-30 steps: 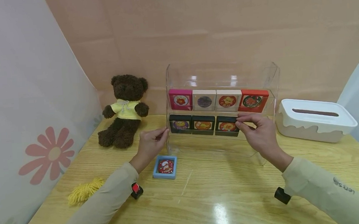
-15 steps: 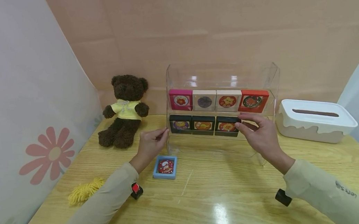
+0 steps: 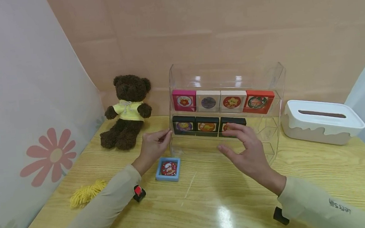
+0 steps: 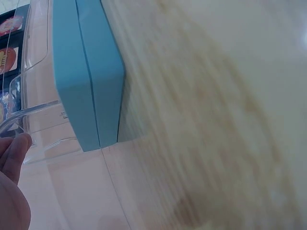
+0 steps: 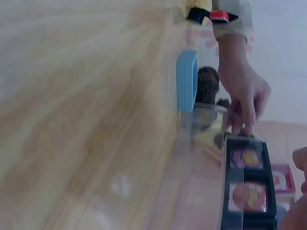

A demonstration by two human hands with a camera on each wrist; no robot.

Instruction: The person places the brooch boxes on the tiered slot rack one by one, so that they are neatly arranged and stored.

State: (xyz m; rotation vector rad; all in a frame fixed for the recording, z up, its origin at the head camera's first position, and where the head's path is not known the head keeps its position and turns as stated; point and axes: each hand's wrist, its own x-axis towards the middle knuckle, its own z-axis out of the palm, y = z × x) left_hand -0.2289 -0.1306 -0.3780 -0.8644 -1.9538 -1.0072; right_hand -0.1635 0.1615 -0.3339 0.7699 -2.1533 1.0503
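A clear acrylic display rack (image 3: pixel 224 76) stands on the table with two rows of small framed badges. My left hand (image 3: pixel 154 147) pinches its left side edge; the left wrist view shows the fingertips on the clear plastic. My right hand (image 3: pixel 250 155) hovers before the lower row, thumb and fingers spread apart with nothing between them. It partly hides the rightmost black frame (image 3: pixel 238 120). Two other black frames sit left of that one, the middle black frame (image 3: pixel 207 125) among them. On the table before the rack lies a light blue frame (image 3: pixel 159 172) around a red round badge.
The upper row holds a pink frame (image 3: pixel 190 95), two pale frames and a red frame (image 3: pixel 260 94). A brown teddy bear (image 3: pixel 128 110) sits at left, near yellow yarn (image 3: pixel 87 193). A white tissue box (image 3: pixel 322 118) stands right of the rack.
My right hand has let go of the rightmost black frame, drawn back toward me and left, and spread its fingers. My left hand keeps its place on the rack's edge.
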